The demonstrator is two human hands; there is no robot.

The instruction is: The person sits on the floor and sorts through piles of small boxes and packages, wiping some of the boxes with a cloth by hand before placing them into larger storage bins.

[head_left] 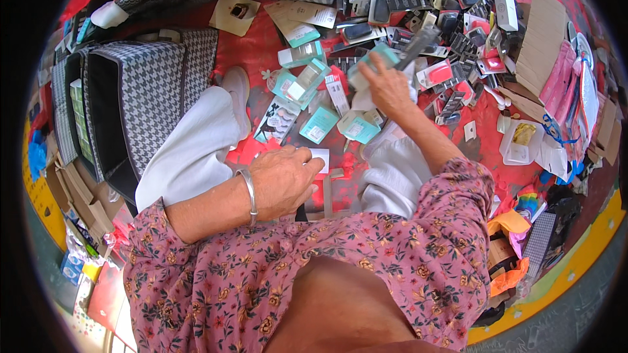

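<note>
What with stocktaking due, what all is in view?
Boxy houndstooth fabric cases: at least two, grey-white, left and top
Square printed card: one, beige, upper left
Small cardboard boxes: several, teal and white, centre
Carded packs with rounded pieces: many, red or black, upper right
Bent cardboard sheet: one, brown, right
Open plastic tub: one, white, right
Ground covering: one, red, across the middle
Edge clutter: uncounted, many colours, both sides
Floral cloth shirt: one, pink, on the person
Loose cloth trousers: one pair, white, on legs
Round metal bangle: one, silver, left wrist
Left hand: one, bare, near the lap
Right hand: one, bare, at a blurred teal pack
</note>
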